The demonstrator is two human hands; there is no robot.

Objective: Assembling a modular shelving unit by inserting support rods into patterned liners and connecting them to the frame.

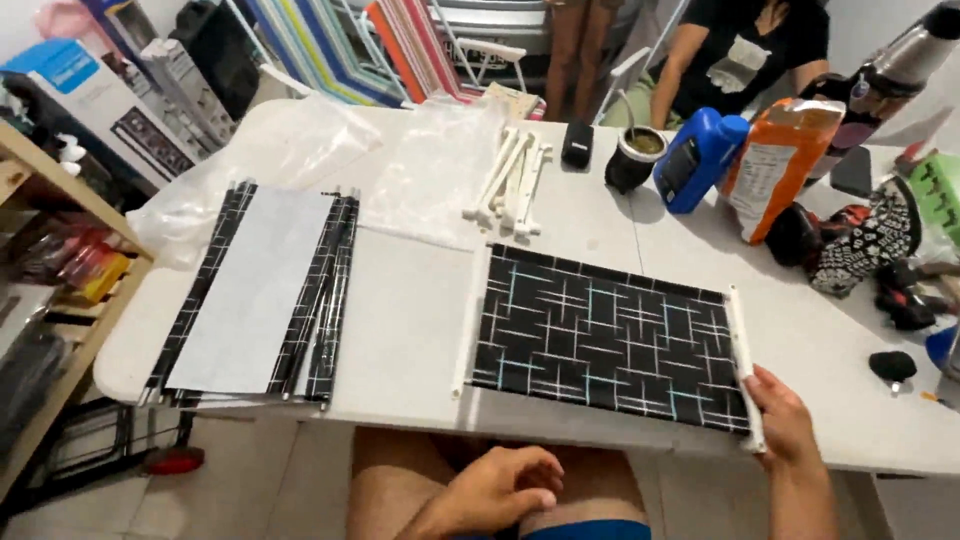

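The right hand (pixel 785 420) rests at the near right corner of a black sheet (pixel 605 335) that lies flat on the white tabletop (pixel 400 320). Its fingers (pixel 765 385) are curled around the white strip (pixel 742 360) that runs down the sheet's right edge, so the hand seems to be pinning that side down and keeping the sheet from sliding. The left hand (pixel 500 490) is not on the tabletop at all (it sits low, over the person's bare knees), with the fingers loosely bent and nothing in them. The black sheet looks like thin cloth or paper, with lots of white and pale blue lines that cross each other. It has a second white strip (pixel 468 330) along its left edge. It lies close to the near edge of the tabletop, right in front of the person. To the left there is a pile of the same black sheets (pixel 255 290) with a pale grey side showing on top. Farther back lie a bundle of spare white strips (pixel 512 180), some clear plastic bags (pixel 435 165), a blue bottle (pixel 700 155) and an orange packet (pixel 780 165). Another person sits at the far side.
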